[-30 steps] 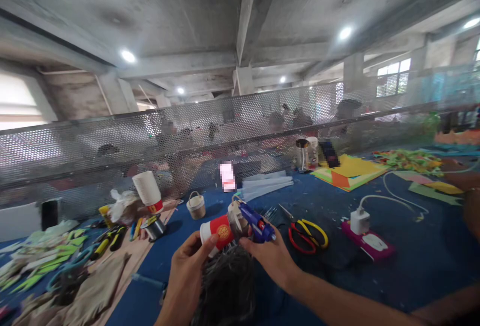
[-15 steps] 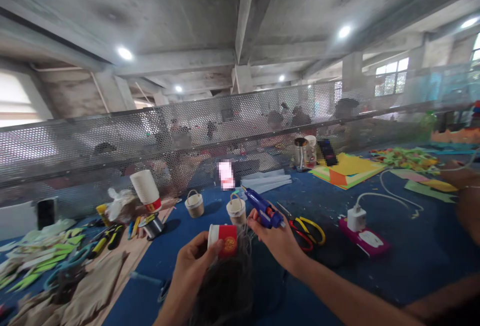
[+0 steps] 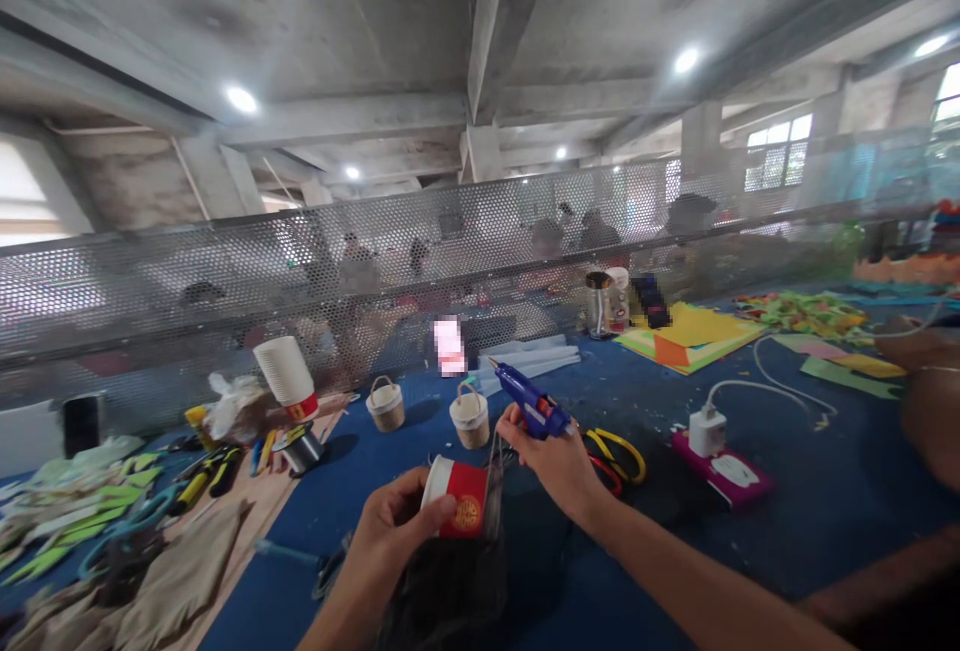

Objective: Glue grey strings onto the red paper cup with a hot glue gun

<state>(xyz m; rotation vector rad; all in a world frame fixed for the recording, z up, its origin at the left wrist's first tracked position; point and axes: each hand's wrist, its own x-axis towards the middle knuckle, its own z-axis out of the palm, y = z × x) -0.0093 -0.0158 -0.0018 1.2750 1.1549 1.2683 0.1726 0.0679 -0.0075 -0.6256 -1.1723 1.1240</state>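
My left hand (image 3: 390, 531) is closed round a red and white paper cup (image 3: 459, 498), holding it on its side low in the middle of the view. My right hand (image 3: 551, 456) grips a blue glue gun (image 3: 531, 401), its nozzle pointing up and to the left, a little above and right of the cup. Thin threads hang between the cup and the gun. A dark fuzzy mass (image 3: 450, 596) lies just below the cup.
Two small twine-wrapped baskets (image 3: 470, 416) (image 3: 385, 403) stand on the blue table (image 3: 787, 531). Red and yellow scissors (image 3: 619, 456), a white plug on a pink power strip (image 3: 709, 431), a stack of cups (image 3: 285, 376), coloured paper (image 3: 697, 336) and a perforated metal screen (image 3: 225, 281) surround them.
The left hand has lowered the cup and turned it. The right hand has lifted the glue gun away from the cup, up and to the right; a small basket formerly hidden behind them now shows.
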